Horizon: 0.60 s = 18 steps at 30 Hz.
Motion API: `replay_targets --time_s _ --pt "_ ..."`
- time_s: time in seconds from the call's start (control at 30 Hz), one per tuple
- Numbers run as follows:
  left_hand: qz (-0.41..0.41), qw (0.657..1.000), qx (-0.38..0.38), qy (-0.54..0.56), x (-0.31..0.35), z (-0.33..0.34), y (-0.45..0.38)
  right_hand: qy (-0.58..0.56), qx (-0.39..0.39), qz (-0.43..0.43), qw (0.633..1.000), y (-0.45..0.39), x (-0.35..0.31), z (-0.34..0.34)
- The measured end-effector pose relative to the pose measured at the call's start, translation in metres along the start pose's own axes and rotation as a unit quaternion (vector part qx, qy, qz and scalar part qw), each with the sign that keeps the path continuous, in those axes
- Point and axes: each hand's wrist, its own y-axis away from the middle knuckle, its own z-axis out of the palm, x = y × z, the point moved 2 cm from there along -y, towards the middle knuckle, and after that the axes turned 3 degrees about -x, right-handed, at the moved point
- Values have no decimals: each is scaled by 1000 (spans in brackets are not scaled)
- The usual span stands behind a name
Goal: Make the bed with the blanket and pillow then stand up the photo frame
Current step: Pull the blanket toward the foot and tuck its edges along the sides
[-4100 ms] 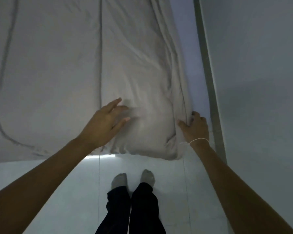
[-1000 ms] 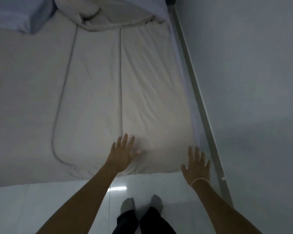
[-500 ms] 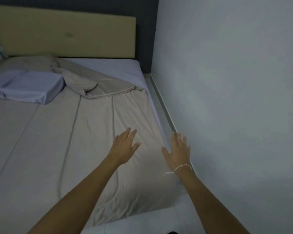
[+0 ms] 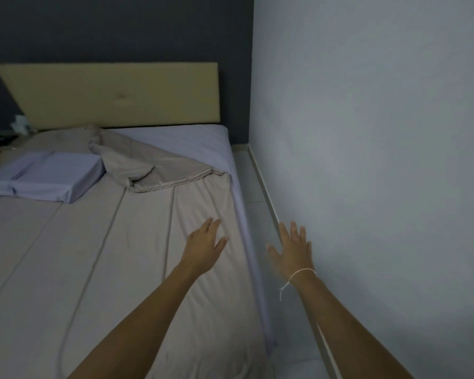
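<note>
Both hands [image 4: 204, 248] [image 4: 293, 250] have lifted off the blanket [image 4: 137, 242].

I can read no text, label, brand, number or sign anywhere in my view. The blanket [image 4: 137, 242], the folded pillow [image 4: 52, 177], the headboard [image 4: 115, 94] and the wall [image 4: 381, 132] all show plain, unmarked surfaces, and the small items at the far left edge are too dim to make out.
</note>
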Motion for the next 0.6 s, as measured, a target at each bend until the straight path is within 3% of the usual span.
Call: replay_targets --time_s 0.27,0.6 --pt "-50 995 70 58 74 22 -60 25 -27 -61 997 -65 63 -57" --pt "-81 980 156 94 84 29 -123 -152 34 -111 982 -151 59 -79"
